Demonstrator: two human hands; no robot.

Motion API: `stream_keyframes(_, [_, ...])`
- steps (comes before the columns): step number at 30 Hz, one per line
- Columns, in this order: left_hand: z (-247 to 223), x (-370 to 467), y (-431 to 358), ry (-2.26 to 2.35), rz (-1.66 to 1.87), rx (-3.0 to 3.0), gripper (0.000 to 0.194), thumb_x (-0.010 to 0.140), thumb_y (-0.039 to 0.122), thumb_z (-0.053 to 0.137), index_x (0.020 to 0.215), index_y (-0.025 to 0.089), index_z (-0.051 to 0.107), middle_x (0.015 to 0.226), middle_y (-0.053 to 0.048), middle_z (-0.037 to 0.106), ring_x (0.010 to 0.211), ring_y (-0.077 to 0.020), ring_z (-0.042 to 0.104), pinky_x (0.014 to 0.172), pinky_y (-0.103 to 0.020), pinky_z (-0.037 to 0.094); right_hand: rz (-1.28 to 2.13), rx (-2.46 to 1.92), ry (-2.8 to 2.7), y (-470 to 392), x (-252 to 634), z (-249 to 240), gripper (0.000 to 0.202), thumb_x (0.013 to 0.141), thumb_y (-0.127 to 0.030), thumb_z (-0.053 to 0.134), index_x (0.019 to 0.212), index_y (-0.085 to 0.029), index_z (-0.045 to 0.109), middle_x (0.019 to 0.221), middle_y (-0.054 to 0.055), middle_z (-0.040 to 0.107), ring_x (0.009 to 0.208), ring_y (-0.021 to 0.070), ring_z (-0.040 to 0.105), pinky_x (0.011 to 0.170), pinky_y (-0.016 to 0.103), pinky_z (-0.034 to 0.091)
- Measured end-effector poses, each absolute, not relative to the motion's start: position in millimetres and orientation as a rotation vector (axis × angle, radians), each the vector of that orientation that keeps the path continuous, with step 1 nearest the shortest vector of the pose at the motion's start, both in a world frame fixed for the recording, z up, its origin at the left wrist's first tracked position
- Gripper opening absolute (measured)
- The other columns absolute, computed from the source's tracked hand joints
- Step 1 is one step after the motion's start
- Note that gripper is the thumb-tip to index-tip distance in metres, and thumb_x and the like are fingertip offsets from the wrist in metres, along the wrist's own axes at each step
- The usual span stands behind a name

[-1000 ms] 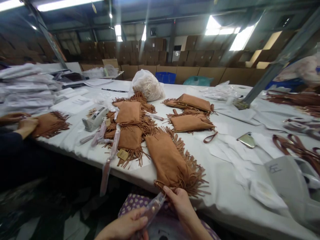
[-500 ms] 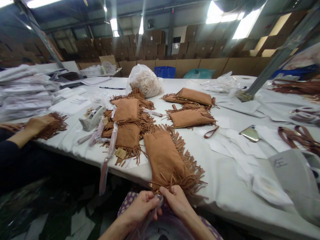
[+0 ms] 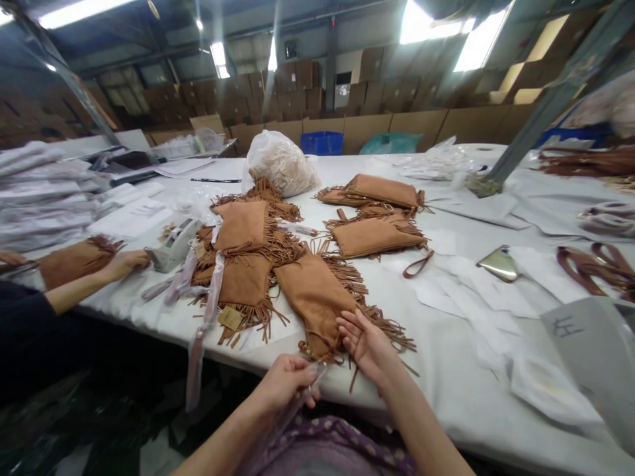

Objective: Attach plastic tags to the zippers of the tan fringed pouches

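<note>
A brown fringed bag (image 3: 315,294) lies at the table's front edge, its near end narrowed and bunched. My left hand (image 3: 290,383) is closed on a clear plastic-wrapped strap (image 3: 317,373) just below that end. My right hand (image 3: 364,344) has its fingers apart, palm turned toward the bag's right side, with the fingertips at the leather. Two more fringed bags (image 3: 243,225) lie to the left, with wrapped straps and a tan tag (image 3: 230,318) beside them.
Other brown bags (image 3: 374,235) lie behind, near a stuffed plastic bag (image 3: 280,162). At left, another person's hand (image 3: 126,263) reaches a grey tape dispenser (image 3: 173,246). A larger grey dispenser (image 3: 590,357) and brown straps (image 3: 590,271) stand right; a metal post (image 3: 540,99) rises behind.
My right hand has let go of the bag's near end and opened, moving up and right. The bag's near end has shifted. At left, the other person's hand has moved right to the dispenser.
</note>
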State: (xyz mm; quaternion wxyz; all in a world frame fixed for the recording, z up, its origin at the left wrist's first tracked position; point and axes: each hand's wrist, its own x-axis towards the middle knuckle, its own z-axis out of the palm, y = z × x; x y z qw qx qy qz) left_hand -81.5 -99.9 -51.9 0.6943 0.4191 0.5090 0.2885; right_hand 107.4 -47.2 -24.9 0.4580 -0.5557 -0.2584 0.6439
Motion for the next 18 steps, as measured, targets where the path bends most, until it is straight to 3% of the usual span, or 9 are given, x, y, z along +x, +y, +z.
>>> stream_keyframes(2, [-55.4, -88.8, -111.1, 1.105, 0.647, 0.776, 0.042, 0.065, 0.049, 0.074, 0.071, 0.009, 0.065, 0.062, -0.006, 0.065, 0.049, -0.0127, 0.053, 0.049, -0.022, 0.032, 1.612, -1.329, -0.634, -72.6, 111.7, -29.0, 0.034, 0.084, -0.048, 0.056, 0.089, -0.015, 0.063, 0.069, 0.005, 0.067, 0.05, 0.0095, 0.056, 0.045, 0.018, 0.042])
stream_keyframes(6, [-53.5, -102.1, -124.6, 1.048, 0.701, 0.566, 0.038, 0.059, 0.04, 0.084, 0.074, 0.007, 0.07, 0.061, -0.003, 0.062, 0.052, -0.0096, 0.048, 0.052, -0.021, 0.032, 1.656, -1.425, -1.135, -130.1, 95.0, -45.6, 0.039, 0.076, -0.052, 0.063, 0.066, -0.014, 0.065, 0.05, 0.0, 0.056, 0.042, 0.0089, 0.045, 0.041, 0.02, 0.033])
stream_keyframes(9, [-47.1, -103.8, -124.3, 1.062, 0.738, 0.566, 0.04, 0.058, 0.04, 0.084, 0.08, 0.008, 0.07, 0.064, -0.003, 0.062, 0.053, -0.0097, 0.048, 0.053, -0.021, 0.032, 1.54, -1.397, -1.311, -146.9, 71.8, -53.6, 0.032, 0.073, -0.044, 0.067, 0.088, -0.016, 0.07, 0.058, -0.001, 0.059, 0.05, 0.0118, 0.049, 0.048, 0.022, 0.037])
stream_keyframes(12, [-40.8, -103.6, -121.5, 1.084, 0.765, 0.592, 0.043, 0.056, 0.041, 0.085, 0.081, 0.01, 0.07, 0.063, -0.001, 0.061, 0.051, -0.0094, 0.048, 0.052, -0.021, 0.032, 1.447, -1.409, -1.245, -142.5, 57.1, -53.0, 0.04, 0.074, -0.044, 0.065, 0.101, -0.015, 0.068, 0.066, 0.001, 0.062, 0.054, 0.0135, 0.052, 0.049, 0.024, 0.04])
stream_keyframes(18, [-37.0, -103.7, -116.7, 1.141, 0.698, 0.736, 0.046, 0.062, 0.053, 0.077, 0.075, 0.01, 0.067, 0.059, -0.001, 0.058, 0.05, -0.0105, 0.045, 0.051, -0.022, 0.032, 1.439, -1.539, -1.204, -121.8, 55.4, -41.1, 0.042, 0.077, -0.054, 0.055, 0.076, -0.014, 0.07, 0.047, 0.0, 0.054, 0.045, 0.0148, 0.049, 0.044, 0.025, 0.036])
